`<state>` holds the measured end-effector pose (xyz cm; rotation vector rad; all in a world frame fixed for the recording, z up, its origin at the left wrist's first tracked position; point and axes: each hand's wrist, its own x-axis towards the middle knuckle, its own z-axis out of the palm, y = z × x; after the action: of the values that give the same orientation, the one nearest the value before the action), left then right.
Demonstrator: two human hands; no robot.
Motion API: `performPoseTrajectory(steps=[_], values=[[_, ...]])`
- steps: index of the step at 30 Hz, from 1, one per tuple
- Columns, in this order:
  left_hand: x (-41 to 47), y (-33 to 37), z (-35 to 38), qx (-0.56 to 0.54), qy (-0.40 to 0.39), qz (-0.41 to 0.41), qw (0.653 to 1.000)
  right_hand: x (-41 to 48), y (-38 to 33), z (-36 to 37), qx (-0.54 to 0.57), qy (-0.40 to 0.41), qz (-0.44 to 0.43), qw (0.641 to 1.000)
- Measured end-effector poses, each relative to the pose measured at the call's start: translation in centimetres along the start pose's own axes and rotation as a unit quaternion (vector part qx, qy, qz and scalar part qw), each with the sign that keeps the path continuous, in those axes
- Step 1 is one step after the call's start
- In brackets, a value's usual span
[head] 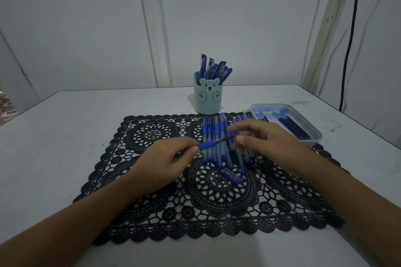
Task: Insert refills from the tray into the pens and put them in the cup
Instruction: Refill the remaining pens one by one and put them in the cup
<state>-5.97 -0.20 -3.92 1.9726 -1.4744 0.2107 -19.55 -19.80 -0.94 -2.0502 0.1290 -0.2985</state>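
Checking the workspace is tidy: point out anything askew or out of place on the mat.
One short blue piece, likely a pen cap, lies loose and crosswise at the near end of the pen row. Nothing else stands out.

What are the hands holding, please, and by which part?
One blue plastic pen: left hand pinches its rubber grip, right hand pinches its thin far end.

Left hand [167, 158] pinching a pen [207, 145], right hand [267, 138] pinching its refill [227, 137], forearms angled inward
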Motion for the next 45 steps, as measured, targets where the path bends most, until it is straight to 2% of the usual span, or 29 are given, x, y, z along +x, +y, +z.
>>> performPoseTrajectory(steps=[4,8,12,16,20,24,27,29,32,34,36,45], values=[[0.1,-0.1,0.1,-0.012,0.011,-0.009,1.000,0.0,0.1,0.0,0.072,0.040,-0.004,0.997],[0.1,0.0,0.1,-0.007,0.002,-0.007,1.000,-0.2,-0.3,0.7,0.041,0.043,-0.038,0.998],[0.1,0.0,0.1,-0.010,0.003,-0.011,1.000,-0.1,-0.2,0.9,-0.004,0.054,-0.035,0.998],[0.1,-0.2,0.2,-0.014,0.021,-0.020,0.999,-0.3,0.1,1.2,-0.124,0.060,-0.061,0.989],[0.3,-0.1,0.1,-0.025,0.034,-0.031,0.999,-1.1,-0.5,2.2,-0.292,-0.039,-0.161,0.942],[0.2,-0.1,0.2,-0.023,0.035,-0.035,0.999,-1.3,-0.5,3.0,-0.350,-0.074,-0.196,0.913],[0.2,-0.1,0.2,-0.024,0.031,-0.031,0.999,-1.3,-0.5,3.2,-0.334,-0.080,-0.186,0.921],[0.2,-0.1,0.1,-0.027,0.027,-0.026,0.999,-1.3,-0.7,3.0,-0.267,-0.062,-0.151,0.950],[0.2,0.0,0.1,-0.029,0.022,-0.022,0.999,-1.0,-0.7,2.2,-0.145,0.057,-0.099,0.983],[0.2,0.0,0.1,-0.026,0.021,-0.020,0.999,-0.6,-0.5,1.8,-0.104,0.151,-0.095,0.978],[0.2,0.1,0.1,-0.019,0.019,-0.018,0.999,-0.4,-0.4,1.6,-0.091,0.197,-0.099,0.971],[0.2,0.1,0.1,-0.012,0.011,-0.014,1.000,-0.3,-0.3,2.1,-0.114,0.182,-0.118,0.969]])
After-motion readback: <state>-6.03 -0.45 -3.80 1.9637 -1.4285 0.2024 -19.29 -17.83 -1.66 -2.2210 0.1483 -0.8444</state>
